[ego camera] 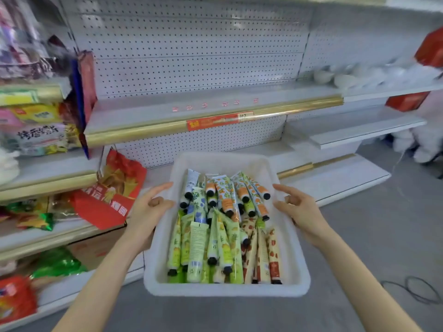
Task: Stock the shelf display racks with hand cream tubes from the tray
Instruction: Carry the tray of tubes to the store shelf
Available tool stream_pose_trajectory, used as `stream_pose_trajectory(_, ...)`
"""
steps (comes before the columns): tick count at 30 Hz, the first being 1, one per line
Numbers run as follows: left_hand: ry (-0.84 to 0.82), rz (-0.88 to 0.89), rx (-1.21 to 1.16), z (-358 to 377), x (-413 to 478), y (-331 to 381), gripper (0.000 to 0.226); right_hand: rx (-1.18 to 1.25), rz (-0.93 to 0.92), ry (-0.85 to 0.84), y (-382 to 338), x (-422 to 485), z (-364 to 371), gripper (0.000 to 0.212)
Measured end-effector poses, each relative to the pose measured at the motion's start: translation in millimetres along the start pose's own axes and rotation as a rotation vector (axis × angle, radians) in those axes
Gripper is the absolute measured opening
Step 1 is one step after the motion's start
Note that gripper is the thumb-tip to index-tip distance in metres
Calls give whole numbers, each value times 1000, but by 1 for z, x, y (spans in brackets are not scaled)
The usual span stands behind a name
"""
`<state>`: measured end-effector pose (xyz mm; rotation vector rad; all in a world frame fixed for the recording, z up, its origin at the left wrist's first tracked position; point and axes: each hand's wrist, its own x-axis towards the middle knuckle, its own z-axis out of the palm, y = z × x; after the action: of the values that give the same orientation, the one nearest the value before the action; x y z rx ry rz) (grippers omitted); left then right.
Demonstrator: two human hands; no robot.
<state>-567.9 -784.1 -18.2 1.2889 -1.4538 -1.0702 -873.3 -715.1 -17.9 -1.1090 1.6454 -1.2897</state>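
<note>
A white plastic tray point(291, 257) is held up in front of the shelving, and several hand cream tubes point(223, 236) lie in it: green, orange-flowered, blue-flowered and red-patterned, all with black caps. My left hand point(149, 212) grips the tray's left rim, thumb over the edge. At the right rim my right hand point(299, 209) holds the tray, fingers curled at its edge. Behind the tray runs a white shelf point(167, 113) with a gold front strip and a red price label point(213, 122). No display racks can be seen.
Snack bags point(38, 130) fill the shelves on the left, and a red bag point(112, 192) hangs out close to my left hand. White bowls point(340, 79) and red boxes point(407, 100) sit on the right shelves. A black cable point(414, 291) lies on the grey floor.
</note>
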Motion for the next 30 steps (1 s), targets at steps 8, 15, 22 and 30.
stream_pose_trajectory(8,-136,58,33,56,100,13,43,-15,-2,146,2,70,-32,37)
stream_pose_trajectory(15,-214,69,75,138,163,19,42,6,38,199,15,140,-94,33)
stream_pose_trajectory(22,-127,50,-9,236,206,46,43,-65,12,133,7,229,-179,35)
stream_pose_trajectory(30,-6,39,-98,340,242,89,40,-70,-39,45,-12,322,-272,33)
